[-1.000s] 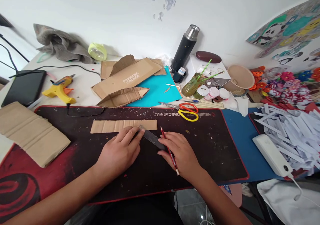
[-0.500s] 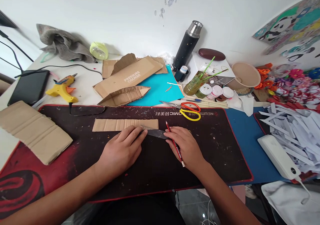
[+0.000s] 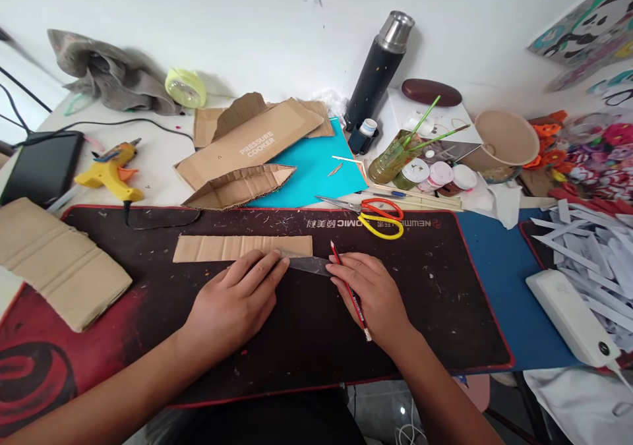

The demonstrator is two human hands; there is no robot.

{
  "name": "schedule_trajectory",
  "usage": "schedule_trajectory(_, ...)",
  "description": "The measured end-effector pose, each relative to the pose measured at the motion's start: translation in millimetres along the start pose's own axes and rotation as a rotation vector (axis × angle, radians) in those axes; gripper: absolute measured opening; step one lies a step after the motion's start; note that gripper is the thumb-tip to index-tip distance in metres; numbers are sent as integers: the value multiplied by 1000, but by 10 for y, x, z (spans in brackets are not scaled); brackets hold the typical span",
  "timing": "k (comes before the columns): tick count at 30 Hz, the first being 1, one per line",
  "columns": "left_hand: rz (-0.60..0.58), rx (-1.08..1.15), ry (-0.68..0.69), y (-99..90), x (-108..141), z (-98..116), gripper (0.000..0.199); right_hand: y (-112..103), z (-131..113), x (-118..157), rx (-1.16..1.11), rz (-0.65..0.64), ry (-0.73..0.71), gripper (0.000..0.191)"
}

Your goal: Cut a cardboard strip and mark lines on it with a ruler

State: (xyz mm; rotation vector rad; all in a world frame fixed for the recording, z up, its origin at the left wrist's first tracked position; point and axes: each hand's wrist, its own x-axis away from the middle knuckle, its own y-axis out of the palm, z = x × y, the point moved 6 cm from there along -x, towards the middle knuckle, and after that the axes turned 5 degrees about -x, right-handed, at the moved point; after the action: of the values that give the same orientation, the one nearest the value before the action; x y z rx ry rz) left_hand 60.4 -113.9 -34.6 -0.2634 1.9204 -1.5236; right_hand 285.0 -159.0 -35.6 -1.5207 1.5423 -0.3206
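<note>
A narrow cardboard strip (image 3: 222, 248) lies flat on the dark mat. Across its lower right edge runs a see-through, tapering flat piece (image 3: 309, 265) that looks like a ruler. My left hand (image 3: 237, 293) is closed over the left end of this piece, with fingertips at the strip's lower edge. My right hand (image 3: 370, 293) has a red and black pencil (image 3: 352, 290) between its fingers, tip pointing away from me. Its thumb and fingertips also pinch the right end of the see-through piece. Scissors (image 3: 370, 213) with red and yellow handles lie beyond the right hand.
A boat-shaped cardboard piece (image 3: 242, 188) rests by a blue sheet (image 3: 316, 168). A yellow glue gun (image 3: 111, 171) and folded cardboard (image 3: 64, 260) are at left. Behind stand a black flask (image 3: 378, 69) and a brush jar (image 3: 390, 158). Right are paper strips (image 3: 588, 254) and a white power bank (image 3: 571, 313).
The head view has shifted slightly, so the items at the back sit higher or further outward. Both hands keep nearly the same hold and place on the strip, see-through piece and pencil.
</note>
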Motion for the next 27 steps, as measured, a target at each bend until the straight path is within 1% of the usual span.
schedule_trajectory(3,-11,22,-6,14,16,-7,41,-11,-3,-11,0,0,5,29)
schedule_trajectory(6,-18,54,-28,23,31,-22,52,-19,-13,-23,-5,-10,8,29)
schedule_trajectory(8,-15,63,-30,21,32,-23,55,-22,-17,-27,-12,-16,12,29)
schedule_trajectory(14,-17,30,-6,1,14,-10,42,-33,-13,-15,-17,-11,30,27)
schedule_trajectory(20,-27,46,-7,7,37,-16,53,-39,11,-15,-45,-27,56,32)
schedule_trajectory(27,-38,17,3,0,19,0,41,-47,14,-27,-52,-34,62,31)
